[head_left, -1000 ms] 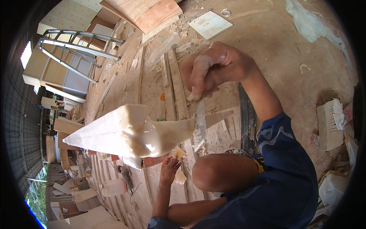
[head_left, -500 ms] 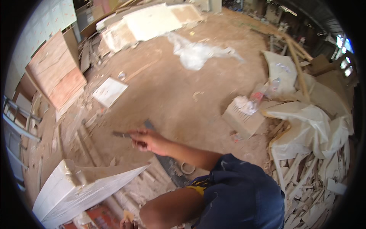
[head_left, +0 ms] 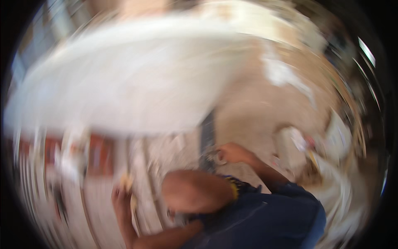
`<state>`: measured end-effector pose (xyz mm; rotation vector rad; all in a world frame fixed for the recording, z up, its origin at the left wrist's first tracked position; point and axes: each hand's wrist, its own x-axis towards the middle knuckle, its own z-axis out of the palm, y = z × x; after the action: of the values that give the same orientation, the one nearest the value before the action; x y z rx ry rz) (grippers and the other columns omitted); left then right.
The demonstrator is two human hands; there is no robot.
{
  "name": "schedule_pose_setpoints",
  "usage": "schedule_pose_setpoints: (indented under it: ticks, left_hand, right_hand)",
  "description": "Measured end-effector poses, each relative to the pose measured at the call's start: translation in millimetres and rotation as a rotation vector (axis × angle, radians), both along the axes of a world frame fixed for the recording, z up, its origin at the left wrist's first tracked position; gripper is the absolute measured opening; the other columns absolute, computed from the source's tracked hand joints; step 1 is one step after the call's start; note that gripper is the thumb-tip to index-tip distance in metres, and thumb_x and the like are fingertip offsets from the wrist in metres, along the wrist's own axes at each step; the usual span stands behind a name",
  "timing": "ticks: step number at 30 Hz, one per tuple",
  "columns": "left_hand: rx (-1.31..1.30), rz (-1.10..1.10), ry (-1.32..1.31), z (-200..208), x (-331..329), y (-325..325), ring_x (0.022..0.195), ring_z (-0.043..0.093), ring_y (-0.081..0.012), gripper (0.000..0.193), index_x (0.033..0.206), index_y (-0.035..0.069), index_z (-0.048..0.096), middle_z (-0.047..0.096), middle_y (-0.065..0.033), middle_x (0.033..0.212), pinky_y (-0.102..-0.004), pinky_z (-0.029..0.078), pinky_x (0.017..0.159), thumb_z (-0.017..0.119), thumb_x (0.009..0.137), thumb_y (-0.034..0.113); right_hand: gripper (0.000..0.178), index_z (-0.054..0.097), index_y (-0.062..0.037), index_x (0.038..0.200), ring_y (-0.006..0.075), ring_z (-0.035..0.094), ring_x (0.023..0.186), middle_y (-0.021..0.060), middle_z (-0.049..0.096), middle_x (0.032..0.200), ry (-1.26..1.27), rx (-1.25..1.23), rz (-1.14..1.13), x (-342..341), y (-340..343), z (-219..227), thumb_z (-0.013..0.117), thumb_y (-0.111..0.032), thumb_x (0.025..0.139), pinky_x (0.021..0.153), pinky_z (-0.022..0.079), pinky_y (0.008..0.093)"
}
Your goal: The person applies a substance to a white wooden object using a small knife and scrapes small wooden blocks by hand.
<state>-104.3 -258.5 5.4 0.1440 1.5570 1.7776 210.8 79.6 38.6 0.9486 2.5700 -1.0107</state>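
Head-worn fisheye view, close, facing down

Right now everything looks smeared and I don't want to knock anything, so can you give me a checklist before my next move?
1. Tan piece in the left hand: ok, it shows at the fingertips.
2. Right hand grip: cannot tell; it is at the ring-shaped thing, but blur hides any hold.
3. Right hand clear of the large white panel: ok, a gap shows between them.
4. Panel's surface readable: not ok, motion blur smears it.
5. Loose things cleared from the floor: not ok, crumpled white sheeting lies farther off.
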Motion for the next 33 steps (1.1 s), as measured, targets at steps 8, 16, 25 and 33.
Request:
schedule_pose_setpoints:
  ticks: [8,16,25,33]
  left_hand:
    - [0.243,0.602,-0.324,-50,55,-71,0.079,0.056,-0.0082,0.018,0.105,0.008,0.057,0.06,0.0013,0.09,-0.0268,0.049,0.077,0.061,0.089,0.014]
    - [0.225,0.715,-0.372,-77,93,-81,0.081,0.056,-0.0088,0.011,0.1,0.011,0.056,0.06,0.0022,0.092,-0.0275,0.049,0.077,0.059,0.09,0.016]
    - [0.201,0.675,-0.412,-93,78,-77,0.082,0.056,-0.0102,0.016,0.104,0.011,0.055,0.059,0.0007,0.094,-0.0286,0.05,0.077,0.06,0.089,0.015]
    - [0.152,0.644,-0.438,-91,55,-48,0.08,0.058,-0.0091,0.02,0.104,0.009,0.056,0.06,0.0,0.092,-0.0289,0.053,0.075,0.064,0.087,0.013]
  right_hand:
    - [0.036,0.055,-0.0056,0.122,0.0233,0.064,0.064,0.0134,0.067,0.083,0.217,-0.341,0.35,-186,-121,-119,0.048,-0.008,0.087,0.061,0.05,0.0362]
    - [0.053,0.045,-0.0104,0.13,0.0259,0.065,0.065,0.0117,0.06,0.085,0.401,0.604,1.008,-266,-139,-222,0.051,-0.005,0.078,0.054,0.052,0.0357]
    - [0.048,0.046,-0.006,0.13,0.0292,0.065,0.068,0.0151,0.063,0.09,0.232,0.354,1.094,-224,-104,-176,0.048,-0.005,0.081,0.056,0.052,0.0374]
    - [0.038,0.049,-0.0036,0.128,0.0115,0.054,0.055,0.0055,0.062,0.076,0.004,-0.88,0.412,-238,-109,-149,0.046,-0.023,0.095,0.053,0.043,0.0242]
